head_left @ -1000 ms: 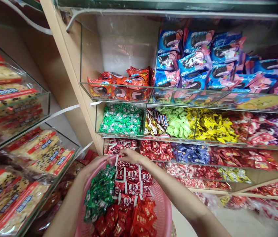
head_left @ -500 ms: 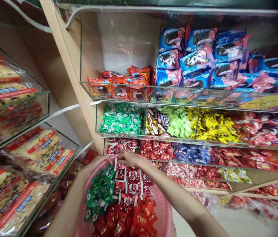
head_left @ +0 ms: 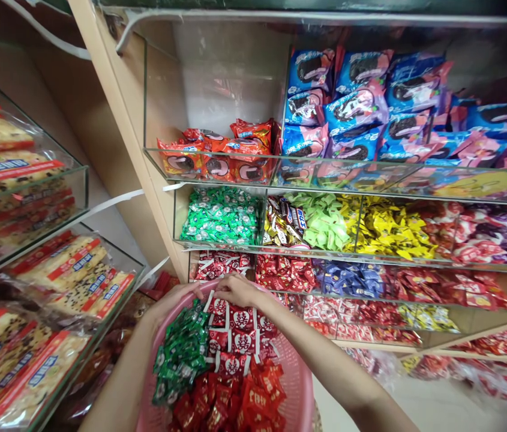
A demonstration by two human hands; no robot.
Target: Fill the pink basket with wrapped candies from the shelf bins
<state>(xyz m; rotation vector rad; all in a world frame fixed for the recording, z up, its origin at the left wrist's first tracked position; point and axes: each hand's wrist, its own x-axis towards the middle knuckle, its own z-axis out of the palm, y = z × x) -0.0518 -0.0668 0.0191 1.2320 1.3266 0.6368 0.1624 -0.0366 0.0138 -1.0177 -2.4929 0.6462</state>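
Observation:
A pink plastic basket (head_left: 300, 384) stands below me, with candies sorted by kind inside. Green-wrapped candies (head_left: 181, 351) fill its left side, red-and-white candy packets (head_left: 242, 341) lie in rows at the far side, and shiny red-wrapped candies (head_left: 221, 399) are heaped nearest me. My left hand (head_left: 179, 302) grips the far left rim, its fingertips bent over the inside edge. At the far end of the rows my right hand (head_left: 234, 290) has its fingers curled in a pinch on a red-and-white candy packet, which they partly cover.
Glass-fronted shelves ahead hold green candies (head_left: 219, 216), yellow candies (head_left: 395, 228), blue candies (head_left: 352, 279) and blue cookie packs (head_left: 309, 72). Packaged flat pastries (head_left: 71, 264) sit on the left shelves. A wooden upright (head_left: 118, 126) separates the two shelf units.
The packet at my right fingers has tilted slightly. Both hands stay at nearly the same places, and the view has shifted only a little.

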